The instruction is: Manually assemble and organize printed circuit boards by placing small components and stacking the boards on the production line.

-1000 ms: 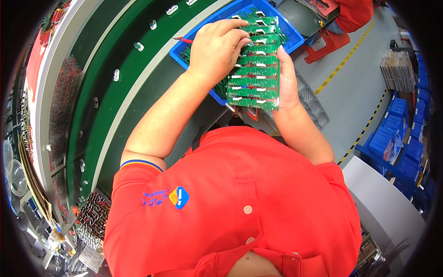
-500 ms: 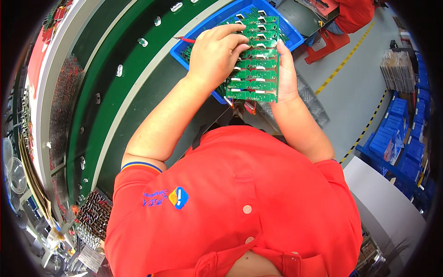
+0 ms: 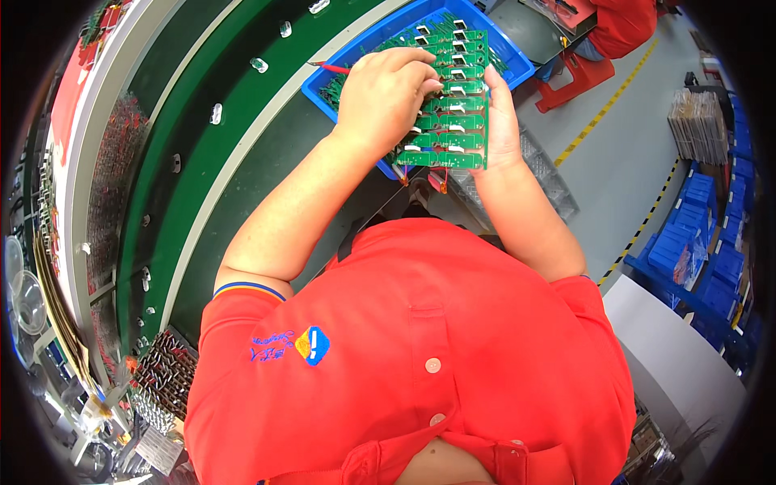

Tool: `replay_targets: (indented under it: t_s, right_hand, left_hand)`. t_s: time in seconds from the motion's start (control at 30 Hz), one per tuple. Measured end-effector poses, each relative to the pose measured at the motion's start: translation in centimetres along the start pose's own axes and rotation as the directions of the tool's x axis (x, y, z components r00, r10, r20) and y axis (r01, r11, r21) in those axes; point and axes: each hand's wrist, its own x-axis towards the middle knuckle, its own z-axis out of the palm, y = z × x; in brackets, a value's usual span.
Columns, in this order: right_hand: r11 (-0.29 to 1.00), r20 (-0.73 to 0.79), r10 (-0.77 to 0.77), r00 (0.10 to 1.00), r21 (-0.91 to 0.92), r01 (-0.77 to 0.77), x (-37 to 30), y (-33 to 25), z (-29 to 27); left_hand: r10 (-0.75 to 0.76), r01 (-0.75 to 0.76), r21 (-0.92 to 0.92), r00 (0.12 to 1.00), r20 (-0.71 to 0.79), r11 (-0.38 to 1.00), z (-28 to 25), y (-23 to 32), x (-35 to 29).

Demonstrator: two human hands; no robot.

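A green circuit board panel [image 3: 462, 123], made up of several rows of small boards with white parts, is held above a blue bin [image 3: 317, 99]. My right hand [image 3: 503, 121] grips its right edge, thumb at the front. My left hand [image 3: 384, 97] lies over the panel's left side, fingers curled, thumb and index near the middle column; what they pinch is hidden. A thin red tool [image 3: 336, 69] with a dark pointed tip sticks out left of that hand; I cannot tell whether it is held. More green boards [image 3: 497, 61] lie in the bin.
To the left runs a curved green conveyor belt [image 3: 190, 153] carrying small clear-white pieces [image 3: 216, 113]. A person in red [image 3: 622, 28] sits near a red stool [image 3: 575, 81] at the upper right. Blue bins [image 3: 683, 234] and stacked cardboard [image 3: 697, 125] stand at the right.
The panel's near end has shifted slightly away from me. My left hand has moved a little to the right with it. The pieces on the belt have slid up and right.
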Motion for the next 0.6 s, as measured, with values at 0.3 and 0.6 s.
replay_targets:
  t_s: [0.3, 0.6]
  right_hand:
    - [1.0, -0.019, 0.013, 1.0, -0.008, -0.013, 0.6, -0.1, -0.3]
    - [0.999, -0.063, -0.008, 0.998, -0.048, 0.005, 1.3, 0.0, -0.6]
  left_hand:
    - [-0.023, 0.028, -0.045, 0.995, 0.096, 0.999, -1.1, 1.1, -0.5]
    - [-0.039, 0.045, -0.087, 0.997, 0.061, 0.995, -1.4, 1.0, -1.0]
